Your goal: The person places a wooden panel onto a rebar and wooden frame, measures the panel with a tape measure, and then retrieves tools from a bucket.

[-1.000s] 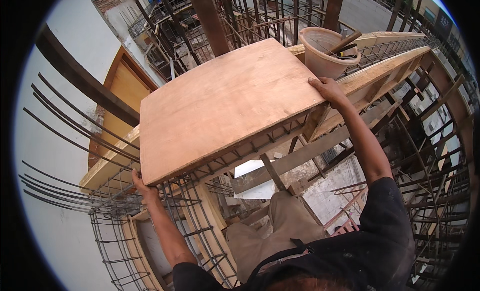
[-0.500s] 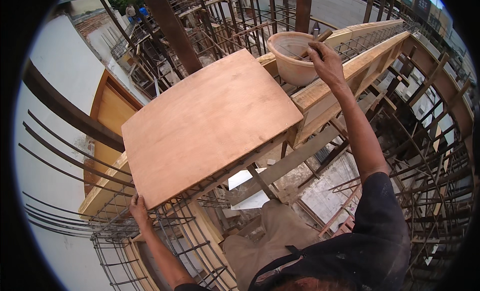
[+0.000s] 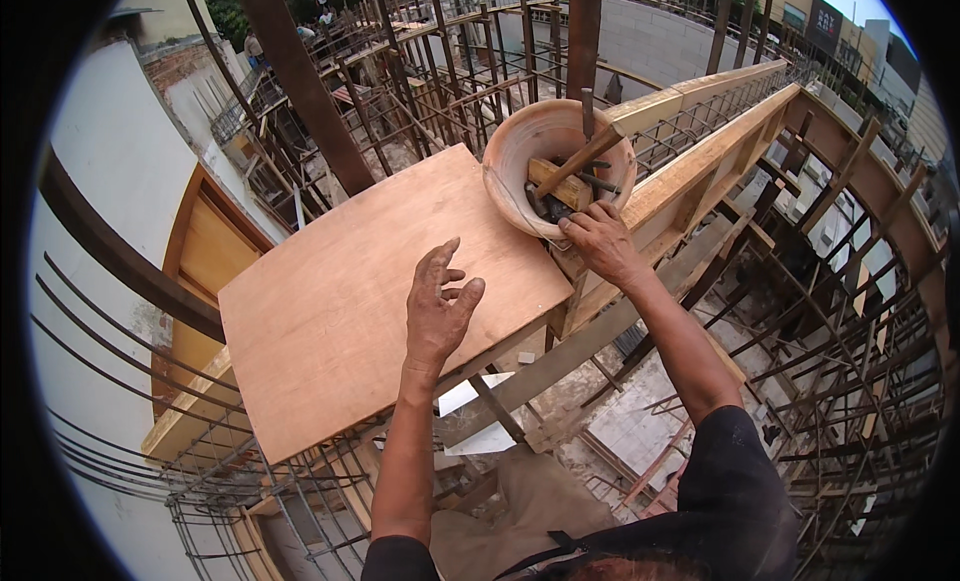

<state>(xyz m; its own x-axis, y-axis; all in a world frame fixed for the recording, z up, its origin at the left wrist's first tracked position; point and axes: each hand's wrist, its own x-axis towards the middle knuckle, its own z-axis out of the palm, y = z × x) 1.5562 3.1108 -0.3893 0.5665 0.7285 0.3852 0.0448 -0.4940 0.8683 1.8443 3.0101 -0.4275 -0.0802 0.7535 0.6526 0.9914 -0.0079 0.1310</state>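
Observation:
A flat plywood sheet [image 3: 370,301] lies across a steel rebar cage. My left hand [image 3: 440,306] hovers over the sheet's near right part, fingers apart and empty. At the sheet's far right corner a round tan bowl [image 3: 510,161] rests tilted, holding a hammer with a wooden handle [image 3: 578,163], a small wood block [image 3: 562,186] and dark metal bits. My right hand [image 3: 598,243] is at the bowl's near rim, fingers curled over the rim and into it; what they touch is hidden.
Long timber formwork boards [image 3: 700,156] run to the far right beside the bowl. Rebar cages [image 3: 860,361] surround me with open gaps down to a lower level. A white wall [image 3: 90,171] stands on the left, and a rusty steel post [image 3: 300,81] rises behind the sheet.
My left hand let go of the sheet's near corner and rose over its surface. My right hand dropped from the bowl's far rim to its near rim. The view shifted toward the bowl.

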